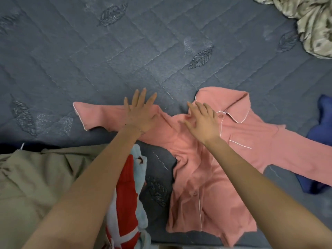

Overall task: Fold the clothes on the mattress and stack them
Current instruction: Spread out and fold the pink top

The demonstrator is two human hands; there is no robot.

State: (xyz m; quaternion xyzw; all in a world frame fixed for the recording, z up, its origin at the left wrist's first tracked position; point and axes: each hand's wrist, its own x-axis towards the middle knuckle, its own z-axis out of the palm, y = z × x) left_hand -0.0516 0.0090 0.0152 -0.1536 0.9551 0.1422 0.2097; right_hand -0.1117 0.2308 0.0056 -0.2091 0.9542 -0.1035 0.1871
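Note:
A pink collared pyjama shirt (212, 177) with white piping lies spread front-up on the grey quilted mattress (89, 60), both sleeves stretched outwards. My left hand (140, 114) rests flat on the left sleeve near the shoulder, fingers spread. Over the chest, just left of the collar, my right hand (203, 121) lies flat and open on the fabric. Neither hand grips anything.
A khaki garment (36, 186) lies at the lower left, with a light blue and red piece (129, 194) beside it. A dark blue garment (321, 126) sits at the right edge, partly under the pink sleeve. A crumpled beige patterned cloth (309, 24) fills the top right corner.

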